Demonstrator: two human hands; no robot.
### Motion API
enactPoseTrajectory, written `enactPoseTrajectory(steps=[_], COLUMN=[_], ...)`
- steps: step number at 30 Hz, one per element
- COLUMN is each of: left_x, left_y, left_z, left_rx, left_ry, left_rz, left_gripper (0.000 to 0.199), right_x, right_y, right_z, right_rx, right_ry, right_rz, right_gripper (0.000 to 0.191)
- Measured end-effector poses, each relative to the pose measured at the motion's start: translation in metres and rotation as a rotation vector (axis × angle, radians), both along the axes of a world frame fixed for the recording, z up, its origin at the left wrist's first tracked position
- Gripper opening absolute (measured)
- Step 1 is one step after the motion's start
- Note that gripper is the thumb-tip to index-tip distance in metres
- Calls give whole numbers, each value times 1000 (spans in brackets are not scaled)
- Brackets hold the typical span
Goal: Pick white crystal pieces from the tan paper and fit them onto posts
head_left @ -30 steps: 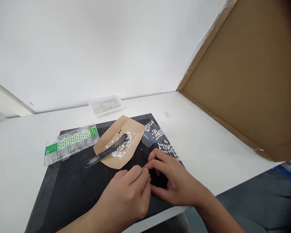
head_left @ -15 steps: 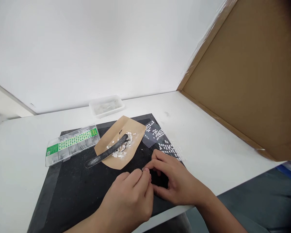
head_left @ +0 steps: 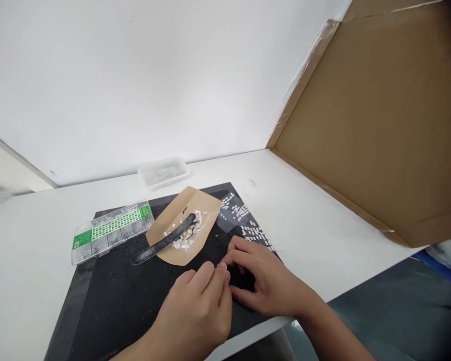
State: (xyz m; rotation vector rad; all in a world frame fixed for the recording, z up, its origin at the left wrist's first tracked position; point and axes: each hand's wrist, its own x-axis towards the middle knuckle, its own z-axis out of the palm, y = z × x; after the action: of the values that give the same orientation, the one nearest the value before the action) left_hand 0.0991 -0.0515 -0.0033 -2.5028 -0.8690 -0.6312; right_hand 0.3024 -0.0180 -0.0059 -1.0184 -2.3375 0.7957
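My left hand is closed over the front part of a black mat, its fingers curled in and the thumb pressed against them. My right hand meets it from the right, with bent fingers whose tips touch the left fingertips. Whatever lies between them is too small or hidden to name. Just beyond the hands, a curved black nail file, dusted white, rests across a sheet of brown paper. White flakes and dust are scattered on that paper.
A clear compartment box with a green label lies on the mat's left edge. Behind stands a white plastic tray. Small white rectangles on clear film lie at the right. A cardboard panel borders the white table.
The view has shifted slightly, so the table items appear a little lower. Both hands keep nearly the same pose, fingertips still together.
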Motion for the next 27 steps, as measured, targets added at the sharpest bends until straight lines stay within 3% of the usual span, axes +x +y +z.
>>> enactPoseTrajectory(steps=[14,27], left_x=[-3,-3], left_y=[2,2], left_z=[-5,-3], left_rx=[-55,-71], left_ry=[-153,-21], left_rz=[-56,-58], left_gripper=[16,15], right_x=[-1,-1], right_y=[-1,1], right_z=[-2,-2], right_rx=[37,-2], right_ry=[8,-37], right_rz=[-14,-3], right_gripper=[13,15])
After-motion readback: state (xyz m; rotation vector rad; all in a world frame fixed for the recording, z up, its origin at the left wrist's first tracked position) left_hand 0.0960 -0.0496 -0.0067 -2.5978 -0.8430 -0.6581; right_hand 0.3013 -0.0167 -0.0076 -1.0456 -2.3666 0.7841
